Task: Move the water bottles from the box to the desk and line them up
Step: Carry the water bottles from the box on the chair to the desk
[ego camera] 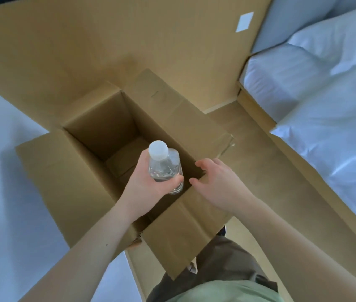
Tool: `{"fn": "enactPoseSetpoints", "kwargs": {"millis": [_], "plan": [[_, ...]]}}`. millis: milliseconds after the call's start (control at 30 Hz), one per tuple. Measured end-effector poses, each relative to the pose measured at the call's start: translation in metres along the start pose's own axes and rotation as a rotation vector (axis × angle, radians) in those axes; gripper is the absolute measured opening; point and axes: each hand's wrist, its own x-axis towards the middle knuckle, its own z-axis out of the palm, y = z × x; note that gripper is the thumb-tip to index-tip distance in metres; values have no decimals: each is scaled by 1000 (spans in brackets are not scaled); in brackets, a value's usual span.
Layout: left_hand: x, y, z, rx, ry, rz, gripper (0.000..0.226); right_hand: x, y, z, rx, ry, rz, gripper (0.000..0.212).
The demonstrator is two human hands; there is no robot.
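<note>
**Bottle in hand above the box; desk out of frame**

Water bottle [165,168]: clear, white cap, held roughly upright over the open mouth of the cardboard box [81,171], cap tipped toward 12 o'clock. It sits near frame centre, above the box's near-right corner.

Left hand [148,182]: fingers wrapped and clamped around the bottle's lower body, thumb across the front. Grip looks firm; the bottle hangs free of the box walls.

Right hand [218,182]: at 3 o'clock of the bottle, just beside it, not touching. Fingers spread and loosely curled, holding nothing, hovering over the box's right rim.

Box interior: what shows of the floor, toward 11 o'clock of the bottle, is bare cardboard. No other bottles visible inside, though the hands and the bottle hide the near part of the floor.

Surroundings: four flaps folded outward. Bed with white bedding [325,83] at 2 o'clock, well apart. Brown panelled surface at 12 o'clock. Person's green top and dark trousers at 6 o'clock.

Progress, as judged: this may be the last bottle, or close to it. The desk is not in view, so I cannot tell how many bottles stand there or whether they are lined up. Left to do: carry this one over, set it in the row, check the hidden corner.
</note>
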Motion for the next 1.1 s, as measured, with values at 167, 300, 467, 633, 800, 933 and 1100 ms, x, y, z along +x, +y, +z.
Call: {"fn": "enactPoseSetpoints", "kwargs": {"millis": [167,300,467,633,800,933,1100], "plan": [[-5,19,29,39,-182,32,72,-43,36,-16,86,61,110,50],[-10,36,67,52,-326,19,73,-81,73,-28,199,120,207,50],[-21,64,138,109,-474,34,69,-137,127,-43,297,219,319,51],[-46,88,222,138,-576,28,69,-206,192,-58,332,295,424,49],[-79,112,301,202,-703,89,60,-274,256,-74,367,370,507,50],[-102,126,368,237,-795,119,62,-322,300,-82,393,431,565,50],[-127,134,447,306,-911,180,67,-379,348,-83,468,526,693,50]]}}
